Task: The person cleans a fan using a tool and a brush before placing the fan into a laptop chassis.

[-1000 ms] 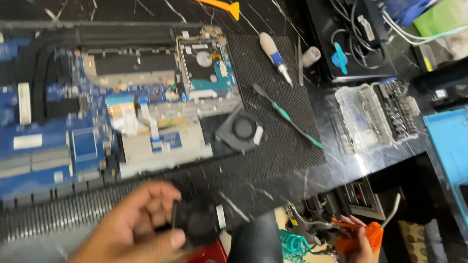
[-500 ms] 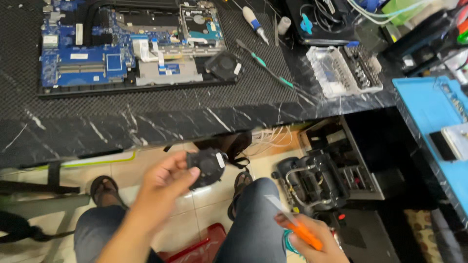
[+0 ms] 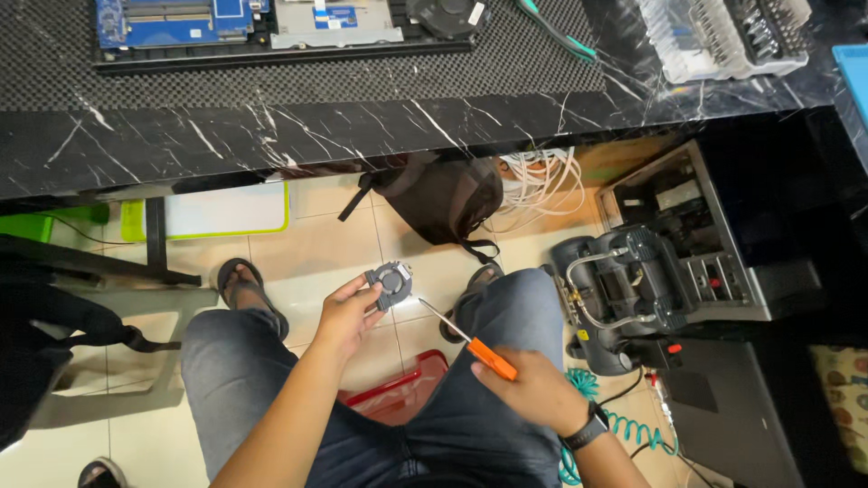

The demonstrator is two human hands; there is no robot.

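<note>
My left hand (image 3: pixel 345 312) holds a small round laptop cooling fan (image 3: pixel 391 281) above my knees, below the table edge. My right hand (image 3: pixel 533 389) grips an orange-handled screwdriver (image 3: pixel 468 342); its thin metal tip points up-left and stops just right of the fan. The opened laptop (image 3: pixel 271 27) with its blue circuit board lies on a black mat at the top, on the black marble table (image 3: pixel 362 136). A second fan (image 3: pixel 443 14) sits at the laptop's right corner.
A green-handled tool (image 3: pixel 556 36) and a clear screwdriver bit case (image 3: pixel 723 36) lie on the table. Under it are a dark bag (image 3: pixel 443 199), white cables, a small air compressor (image 3: pixel 624 289), an open computer case (image 3: pixel 696 226) and a red bin (image 3: pixel 402 393).
The view has tilted down from the table to my lap. The fan came off the table edge and down over my knees. The screwdriver rose so its tip nears the fan.
</note>
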